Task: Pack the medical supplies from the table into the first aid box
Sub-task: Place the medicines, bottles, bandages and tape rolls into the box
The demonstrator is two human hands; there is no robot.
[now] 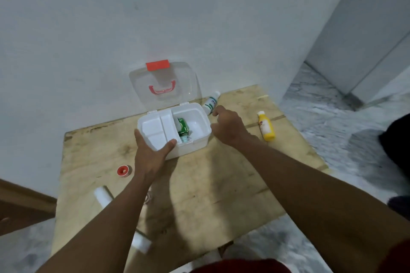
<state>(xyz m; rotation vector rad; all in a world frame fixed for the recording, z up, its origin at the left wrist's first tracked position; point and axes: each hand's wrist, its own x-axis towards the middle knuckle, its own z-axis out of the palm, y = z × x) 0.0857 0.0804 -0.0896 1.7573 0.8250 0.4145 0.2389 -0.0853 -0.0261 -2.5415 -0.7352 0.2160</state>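
The white first aid box (199, 137) stands open on the wooden table, its clear lid (164, 84) with a red latch leaning against the wall. A green carton (183, 127) lies inside its right compartment. My left hand (150, 150) grips the box's front left corner, thumb on the rim. My right hand (226, 126) hovers just right of the box with fingers loosely curled, holding nothing, close to a white bottle (211, 103) lying behind it. A yellow bottle (266, 126) lies further right. A red tape roll (123, 171) and a white roll (103, 196) sit at the left.
The wooden table (210, 184) stands against a white wall. Another white object (140, 242) lies at the table's near left edge, partly under my left forearm. Marble floor surrounds the table; a dark shape sits at the far right.
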